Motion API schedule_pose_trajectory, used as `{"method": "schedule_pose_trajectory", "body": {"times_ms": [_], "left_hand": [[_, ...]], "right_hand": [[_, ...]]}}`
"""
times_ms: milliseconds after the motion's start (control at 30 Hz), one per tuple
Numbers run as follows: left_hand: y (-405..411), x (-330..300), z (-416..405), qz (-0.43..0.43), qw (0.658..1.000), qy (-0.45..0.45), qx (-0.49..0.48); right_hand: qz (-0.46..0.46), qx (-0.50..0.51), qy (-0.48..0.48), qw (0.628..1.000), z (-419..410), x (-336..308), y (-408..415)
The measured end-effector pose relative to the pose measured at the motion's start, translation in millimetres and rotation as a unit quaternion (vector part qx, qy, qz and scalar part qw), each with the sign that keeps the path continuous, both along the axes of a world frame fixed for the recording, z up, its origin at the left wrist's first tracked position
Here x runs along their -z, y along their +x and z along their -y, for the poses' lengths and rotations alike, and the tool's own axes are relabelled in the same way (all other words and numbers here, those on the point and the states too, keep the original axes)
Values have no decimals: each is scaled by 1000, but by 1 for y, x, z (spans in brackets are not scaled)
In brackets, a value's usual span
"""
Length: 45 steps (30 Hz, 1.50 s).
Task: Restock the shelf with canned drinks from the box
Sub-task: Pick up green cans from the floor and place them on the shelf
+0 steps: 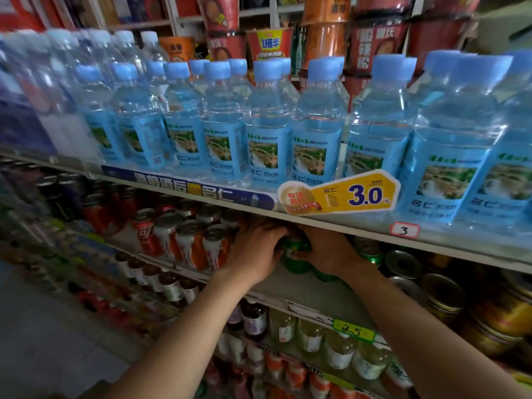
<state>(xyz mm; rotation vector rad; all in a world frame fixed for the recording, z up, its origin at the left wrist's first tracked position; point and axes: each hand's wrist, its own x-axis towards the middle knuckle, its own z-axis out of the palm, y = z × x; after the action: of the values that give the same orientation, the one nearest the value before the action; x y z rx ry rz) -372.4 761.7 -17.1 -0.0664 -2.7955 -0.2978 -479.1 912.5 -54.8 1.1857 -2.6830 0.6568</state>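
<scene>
A green can (pixel 293 254) stands on the middle shelf (pixel 311 292), partly under the edge of the shelf above. My left hand (pixel 256 251) wraps its left side and my right hand (pixel 328 251) wraps its right side. More green cans (pixel 368 250) stand just to the right, behind my right wrist. Orange-and-white cans (pixel 190 246) line up to the left of my left hand. The box is not in view.
Blue-capped water bottles (pixel 267 125) fill the shelf above, with a yellow 3.0 price tag (pixel 339 194) on its edge. Gold-lidded tins (pixel 443 295) sit at the right. Small bottles (pixel 311 335) crowd the lower shelf. Grey floor (pixel 57 326) lies at lower left.
</scene>
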Motion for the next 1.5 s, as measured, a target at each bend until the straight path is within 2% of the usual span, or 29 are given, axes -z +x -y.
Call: {"method": "schedule_pose_trajectory", "body": {"times_ms": [400,700,767,833,900,967,1033,1133,1233,1333,1400,1467,1500], "left_hand": [[-10,11,3,-3,999,33,19],[0,11,7,56,998,23,12],[8,9,10,-3,1000,26,10],[24,10,14,-79,995,67,11],[44,12,21,-144,983,113,0],[68,25,35,-189,971,143,-34],[94,47,53,-208,957,184,-84],[149,109,93,-150,925,273,-219],[202,189,127,9,869,387,-307],[246,268,159,134,803,453,-363],[262,302,169,183,774,465,-388],[274,342,186,214,758,472,-396],[279,365,198,230,748,477,-400]], "right_hand": [[-42,33,75,996,5,12,-14],[-99,53,124,986,7,11,-4],[-99,69,130,984,3,0,7],[-115,82,127,982,-4,-12,25],[-108,68,12,992,-11,-25,52],[-62,8,-169,984,-5,-31,88],[14,-68,-259,963,8,-22,121],[181,-180,-202,946,62,33,158],[310,-182,-124,925,118,114,180],[408,-143,-28,901,172,206,194],[479,-88,30,873,193,268,196],[562,-3,80,823,216,326,202],[618,59,84,779,230,354,206]]}}
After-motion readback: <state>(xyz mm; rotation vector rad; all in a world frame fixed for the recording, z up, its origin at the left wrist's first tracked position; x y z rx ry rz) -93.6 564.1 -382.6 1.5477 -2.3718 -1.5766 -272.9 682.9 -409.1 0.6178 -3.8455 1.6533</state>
